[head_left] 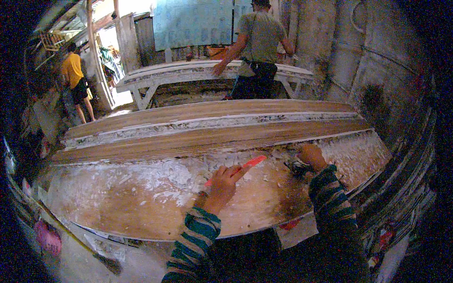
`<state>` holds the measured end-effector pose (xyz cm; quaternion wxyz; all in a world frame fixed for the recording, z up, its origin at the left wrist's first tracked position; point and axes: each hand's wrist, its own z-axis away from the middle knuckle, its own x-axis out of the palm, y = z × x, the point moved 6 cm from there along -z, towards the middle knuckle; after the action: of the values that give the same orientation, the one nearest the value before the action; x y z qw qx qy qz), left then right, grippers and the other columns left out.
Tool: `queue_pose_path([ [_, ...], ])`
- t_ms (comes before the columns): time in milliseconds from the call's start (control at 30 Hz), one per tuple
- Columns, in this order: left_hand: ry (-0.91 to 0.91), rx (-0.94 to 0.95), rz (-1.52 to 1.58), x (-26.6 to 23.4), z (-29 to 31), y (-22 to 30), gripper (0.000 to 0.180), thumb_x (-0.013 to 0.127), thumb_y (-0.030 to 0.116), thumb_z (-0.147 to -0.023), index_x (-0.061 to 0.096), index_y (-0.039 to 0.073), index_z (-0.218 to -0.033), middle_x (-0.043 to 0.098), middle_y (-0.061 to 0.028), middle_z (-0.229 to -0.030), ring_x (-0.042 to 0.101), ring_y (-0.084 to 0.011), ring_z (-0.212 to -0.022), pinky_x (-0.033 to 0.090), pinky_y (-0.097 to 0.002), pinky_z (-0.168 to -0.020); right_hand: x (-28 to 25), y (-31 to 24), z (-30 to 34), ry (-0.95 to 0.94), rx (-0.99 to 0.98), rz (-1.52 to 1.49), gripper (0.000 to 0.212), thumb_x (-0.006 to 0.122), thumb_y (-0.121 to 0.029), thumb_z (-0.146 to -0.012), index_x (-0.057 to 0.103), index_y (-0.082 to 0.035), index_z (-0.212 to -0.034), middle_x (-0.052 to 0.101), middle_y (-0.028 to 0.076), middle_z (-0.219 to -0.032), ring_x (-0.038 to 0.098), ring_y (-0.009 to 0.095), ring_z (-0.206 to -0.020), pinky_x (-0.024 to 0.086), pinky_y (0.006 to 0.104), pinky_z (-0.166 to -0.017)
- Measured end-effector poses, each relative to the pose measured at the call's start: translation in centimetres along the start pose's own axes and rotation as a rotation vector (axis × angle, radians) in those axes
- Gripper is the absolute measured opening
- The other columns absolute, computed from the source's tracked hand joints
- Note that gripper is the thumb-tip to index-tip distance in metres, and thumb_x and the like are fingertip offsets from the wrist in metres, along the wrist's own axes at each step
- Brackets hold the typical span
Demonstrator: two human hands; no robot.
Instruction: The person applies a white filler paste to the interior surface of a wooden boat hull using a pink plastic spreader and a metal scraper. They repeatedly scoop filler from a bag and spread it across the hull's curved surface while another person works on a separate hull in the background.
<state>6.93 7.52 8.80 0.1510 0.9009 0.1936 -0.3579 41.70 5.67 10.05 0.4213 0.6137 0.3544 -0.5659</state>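
Note:
My left hand (221,187) grips a flat, bright red strip (255,162), possibly a plastic spreader, whose free end points up and right over the work surface. To its right, my right hand (312,157) is closed round a dark object with a greyish shine (297,168); its kind is unclear. Both hands are over a wide wooden tabletop (108,203), smeared with white paste or residue (170,177) left of my left hand. Flaky pale residue also coats its right end, and a dark stain lies below my right hand.
Long wooden planks (226,134) lie beyond the tabletop, divided by a whitish strip. Farther back, a person in a grey shirt (264,37) stands at a white bench (174,75). Another person in yellow (72,70) is at far left. A brush-like tool (106,262) leans at lower left.

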Motion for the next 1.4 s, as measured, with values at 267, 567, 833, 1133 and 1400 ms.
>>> queue_pose_path([
  [267,-0.002,-0.002,0.045,0.1,0.2,0.2,0.069,0.055,-0.003,-0.069,0.051,0.026,-0.132,0.061,-0.0047,-0.110,0.054,-0.0275,-0.089,0.047,-0.0410,-0.081,0.7,-1.3,0.4,0.037,-0.038,-0.054,0.025,0.061,-0.031,-0.077,0.071,-0.015,-0.094,0.068,0.014,-0.089,0.065,0.036,-0.082,0.053,0.0470,-0.073],
  [567,0.039,0.003,0.025,-0.1,0.1,0.2,0.066,0.054,-0.001,-0.071,0.052,0.026,-0.131,0.061,-0.0041,-0.109,0.055,-0.0267,-0.088,0.049,-0.0407,-0.080,-2.5,-3.8,-0.4,0.168,-0.042,-0.033,0.026,0.060,-0.028,-0.077,0.070,-0.010,-0.093,0.068,0.018,-0.092,0.066,0.039,-0.084,0.053,0.0493,-0.073],
  [833,0.055,0.017,0.027,0.1,-0.2,0.0,0.068,0.055,-0.002,-0.070,0.052,0.026,-0.132,0.062,-0.0030,-0.107,0.054,-0.0263,-0.087,0.048,-0.0409,-0.078,-3.8,-4.4,-2.5,0.011,-0.104,0.044,0.033,0.061,-0.027,-0.075,0.068,-0.011,-0.103,0.068,0.017,-0.099,0.065,0.037,-0.088,0.051,0.0488,-0.077],
  [1133,0.003,0.012,0.040,0.3,0.0,0.0,0.066,0.054,-0.001,-0.070,0.052,0.025,-0.131,0.062,-0.0031,-0.106,0.054,-0.0259,-0.084,0.049,-0.0401,-0.077,-3.2,-4.3,-3.3,0.045,-0.158,0.027,0.032,0.064,-0.028,-0.073,0.070,-0.009,-0.098,0.068,0.019,-0.096,0.065,0.038,-0.084,0.052,0.0481,-0.075],
  [1400,0.029,0.005,0.037,-0.1,-0.1,0.2,0.064,0.054,-0.001,-0.071,0.054,0.025,-0.129,0.062,-0.0028,-0.106,0.054,-0.0259,-0.084,0.049,-0.0387,-0.078,-3.0,-4.9,-5.7,0.071,-0.179,0.022,0.032,0.064,-0.029,-0.073,0.070,-0.008,-0.098,0.068,0.019,-0.094,0.065,0.038,-0.084,0.052,0.0475,-0.075],
])
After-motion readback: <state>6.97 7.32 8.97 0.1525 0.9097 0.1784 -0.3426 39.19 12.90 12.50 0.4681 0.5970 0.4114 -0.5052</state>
